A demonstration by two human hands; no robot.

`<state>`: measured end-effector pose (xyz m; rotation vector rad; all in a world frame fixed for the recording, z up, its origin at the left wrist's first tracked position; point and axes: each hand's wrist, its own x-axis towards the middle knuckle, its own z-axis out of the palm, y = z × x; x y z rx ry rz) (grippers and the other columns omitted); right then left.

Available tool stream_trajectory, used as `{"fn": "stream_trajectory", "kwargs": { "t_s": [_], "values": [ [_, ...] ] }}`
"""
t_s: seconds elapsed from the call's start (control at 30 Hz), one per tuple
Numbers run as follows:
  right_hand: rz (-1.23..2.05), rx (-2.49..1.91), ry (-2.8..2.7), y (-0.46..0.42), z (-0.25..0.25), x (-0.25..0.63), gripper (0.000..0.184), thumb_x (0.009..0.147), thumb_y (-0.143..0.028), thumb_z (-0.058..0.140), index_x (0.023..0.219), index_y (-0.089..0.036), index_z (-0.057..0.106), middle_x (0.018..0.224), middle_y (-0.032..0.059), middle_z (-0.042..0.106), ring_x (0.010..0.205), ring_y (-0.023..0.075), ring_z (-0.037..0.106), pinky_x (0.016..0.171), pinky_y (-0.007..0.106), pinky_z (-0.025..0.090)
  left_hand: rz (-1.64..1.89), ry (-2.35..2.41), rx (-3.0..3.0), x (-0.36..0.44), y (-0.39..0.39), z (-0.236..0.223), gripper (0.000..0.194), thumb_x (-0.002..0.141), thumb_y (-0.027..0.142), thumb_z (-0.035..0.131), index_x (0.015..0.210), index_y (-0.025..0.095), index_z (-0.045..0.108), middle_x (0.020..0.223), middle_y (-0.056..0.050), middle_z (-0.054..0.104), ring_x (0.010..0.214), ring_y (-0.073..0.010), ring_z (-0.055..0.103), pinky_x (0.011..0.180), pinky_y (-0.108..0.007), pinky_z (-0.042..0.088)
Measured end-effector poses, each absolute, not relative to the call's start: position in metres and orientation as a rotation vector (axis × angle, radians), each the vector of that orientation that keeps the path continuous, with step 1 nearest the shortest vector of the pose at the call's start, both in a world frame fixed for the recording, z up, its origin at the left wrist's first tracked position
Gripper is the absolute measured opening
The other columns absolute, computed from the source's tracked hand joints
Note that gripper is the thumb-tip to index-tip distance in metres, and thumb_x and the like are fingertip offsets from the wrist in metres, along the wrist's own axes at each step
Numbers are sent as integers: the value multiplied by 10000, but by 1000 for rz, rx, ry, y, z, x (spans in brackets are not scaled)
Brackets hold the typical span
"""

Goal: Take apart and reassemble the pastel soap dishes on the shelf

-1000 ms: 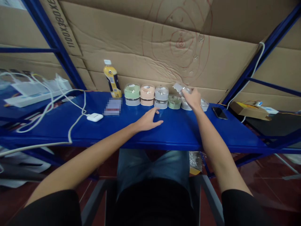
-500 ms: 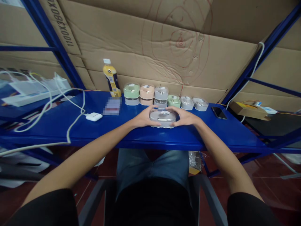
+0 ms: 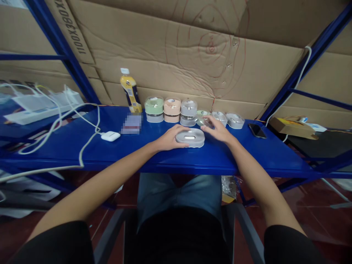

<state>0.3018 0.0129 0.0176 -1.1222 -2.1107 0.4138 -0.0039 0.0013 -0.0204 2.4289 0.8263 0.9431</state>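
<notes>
Grey oval container (image 3: 190,138) lies flat on the blue counter (image 3: 123,154), between the 2 hands, its long axis running left to right across the person's front. The left hand (image 3: 169,140) is the nearer, touching it: it clasps the left end, thumb along the near side and fingers around the far side. The container's right end is uncovered. The right hand (image 3: 220,131) is apart from it, up and to the right, grasping a clear lid (image 3: 201,121) that is tilted just in front of a green container (image 3: 202,113).

Behind stand 3 stacks, green-topped (image 3: 154,106), peach (image 3: 172,107) and grey (image 3: 189,108), with 2 single grey containers farther right. A bottle (image 3: 130,93) stands left of the stacks; a phone (image 3: 257,130) lies at the right.
</notes>
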Motion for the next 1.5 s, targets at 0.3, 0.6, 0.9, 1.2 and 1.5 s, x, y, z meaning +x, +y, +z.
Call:
{"fn": "stream_trajectory", "kwargs": {
  "t_s": [0.3, 0.6, 0.9, 1.2, 1.5],
  "values": [
    [432, -1301, -1906, 18, 25, 333, 680, 946, -729, 692, 1443, -267, 667, 1156, 108, 795, 1116, 364, 741, 1022, 559, 612, 983, 903, 2500, -11, 2, -11, 404, 1001, 575, 725, 1180, 240, 862, 1426, -144, 653, 1392, -389, 634, 1238, -617, 514],
    [591, -1411, -2247, 14, 31, 346, 903, 667, -598, 970, 1461, -238, 736, 1359, 152, 796, 1250, 401, 761, 1157, 583, 603, 936, 1262, 2381, -65, 32, -14, 487, 931, 660, 711, 1021, 197, 835, 1241, -154, 678, 1171, -352, 699, 1133, -565, 528],
    [584, -1413, -2219, 12, 31, 340, 951, 681, -607, 976, 1518, -231, 725, 1410, 153, 801, 1311, 426, 751, 1198, 635, 575, 989, 1224, 2345, -62, 28, -13, 625, 797, 807, 798, 1024, 225, 789, 1296, -120, 679, 1274, -376, 673, 1195, -589, 509],
    [482, -970, -2160, 4, 32, 318, 841, 775, -673, 903, 1514, -302, 744, 1583, 104, 710, 1453, 373, 668, 1287, 597, 480, 1012, 1066, 2390, -4, -6, -9, 908, 765, 634, 924, 1486, 201, 581, 1525, -188, 680, 1407, -420, 667, 1197, -587, 538],
    [401, -887, -2408, 5, 25, 273, 810, 782, -606, 941, 1521, -341, 743, 1366, 100, 781, 1249, 360, 729, 1141, 580, 562, 1001, 1000, 2285, 11, 1, -18, 1300, 622, 613, 1022, 1662, 183, 372, 1588, -275, 617, 1460, -490, 634, 1198, -653, 525]
  ]
}}
